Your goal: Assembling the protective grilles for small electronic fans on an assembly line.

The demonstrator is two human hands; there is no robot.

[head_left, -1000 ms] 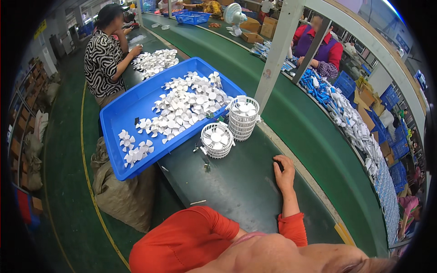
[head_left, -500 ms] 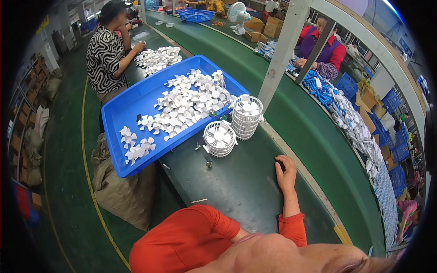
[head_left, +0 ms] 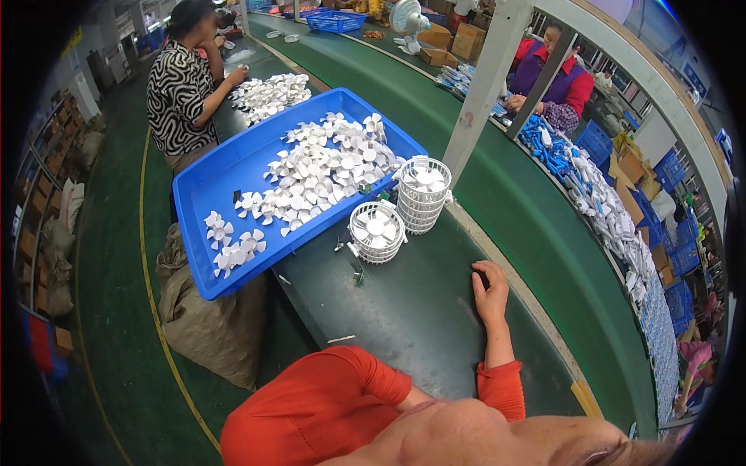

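Observation:
My right hand [head_left: 491, 293] rests on the dark green tabletop near its right edge. Its fingers are loosely bent with the thumb apart, and it holds nothing I can see. My left hand is out of sight; only the red left sleeve [head_left: 318, 400] shows at the bottom. Ahead of my right hand stand a tall stack of white round fan guards [head_left: 423, 196] and a shorter stack [head_left: 376, 234], each with a white fan blade inside its top one. Small circuit pieces [head_left: 358, 276] lie beside the short stack. A blue tray [head_left: 208, 281] holds many loose white fan blades [head_left: 311, 186].
A green belt [head_left: 544, 318] runs along the right side, past a white post [head_left: 486, 97]. Across it, a person in a purple vest [head_left: 550, 81] works at a heap of blue and white parts. Another person [head_left: 180, 93] sits at far left. A sack [head_left: 210, 326] stands beside the table.
The view has shifted very slightly, so the far things sit a little higher. My right hand, the stacks and the tray stay in place.

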